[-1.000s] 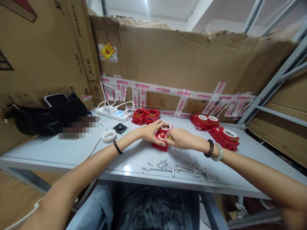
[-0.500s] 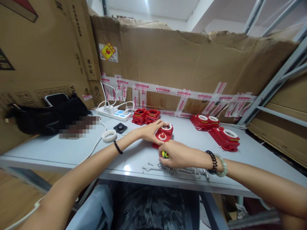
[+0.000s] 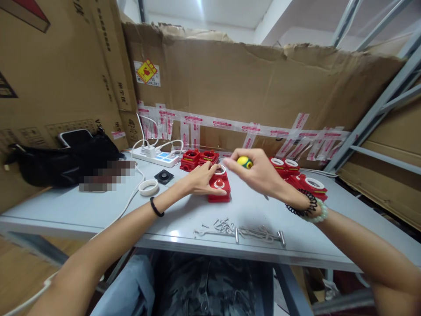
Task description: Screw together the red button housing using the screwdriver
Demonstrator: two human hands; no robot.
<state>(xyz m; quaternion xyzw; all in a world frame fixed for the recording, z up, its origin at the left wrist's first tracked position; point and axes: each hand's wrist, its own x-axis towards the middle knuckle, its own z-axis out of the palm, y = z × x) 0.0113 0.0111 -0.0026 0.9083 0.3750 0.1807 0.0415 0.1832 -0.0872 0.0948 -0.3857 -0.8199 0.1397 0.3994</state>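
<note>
My left hand (image 3: 199, 180) grips a red housing (image 3: 219, 198) from its left side, thumb over the front part and fingers by the white ring (image 3: 221, 170) at the back. A small red dome (image 3: 219, 183) with a white surround stands on the housing's top. My right hand (image 3: 259, 173) is raised to the right of that housing, apart from it. It is closed around a screwdriver (image 3: 244, 162) with a yellow and green handle; a bit of the shaft shows below the hand. Several loose screws (image 3: 223, 226) and metal rods (image 3: 237, 235) lie near the front edge of the table.
Red housings (image 3: 199, 160) stand at the back; more with white rings (image 3: 312, 183) sit at the right, partly behind my right hand. A loose white ring (image 3: 148, 188), a black square part (image 3: 164, 176), a power strip (image 3: 158, 156) and a black bag (image 3: 66, 162) are left.
My right hand has lifted away from the front of the housing, up and to the right, with the screwdriver. The screws are uncovered now. My left hand stays on the housing, which is slightly further left.
</note>
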